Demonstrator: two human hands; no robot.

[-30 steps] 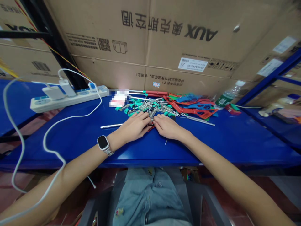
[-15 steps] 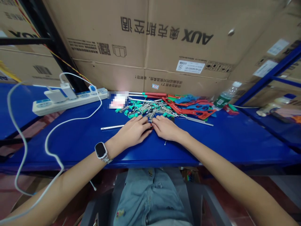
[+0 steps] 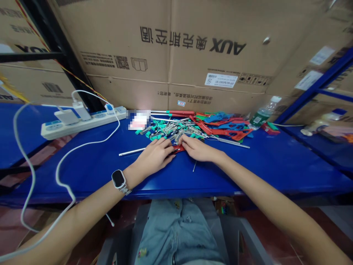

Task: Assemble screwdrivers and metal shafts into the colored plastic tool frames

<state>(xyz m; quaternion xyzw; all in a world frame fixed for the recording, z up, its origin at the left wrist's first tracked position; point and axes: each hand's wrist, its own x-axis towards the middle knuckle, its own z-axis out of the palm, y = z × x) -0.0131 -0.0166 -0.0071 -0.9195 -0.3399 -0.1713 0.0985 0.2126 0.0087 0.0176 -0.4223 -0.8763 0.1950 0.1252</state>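
1. Working a red pc (image 3: 179, 148) w/ both hands looks to be the step in hand; it's at the tabletop (image 3: 248, 173), btwn the two hands, on the near side of the metal-parts pile (image 3: 176, 129).
2. L hand (image 3: 156, 156): fingers curled nearly closed, seems to have hold of pc's L end; tips partly hidden.
3. R hand (image 3: 197, 149): fingers bent, thumb & index close tog. at pc's R end; can't tell if they grip it or a small part on it.
4. Nearby: metal rod (image 3: 131, 151) running up to L hand; red & blue plastic pcs (image 3: 231, 127) beyond R hand, beside the pile.
5. Next move, my read: calls for a steady L grip & fine R fingertip control, w/o snagging loose parts. Detail at fingertips too small to tell.
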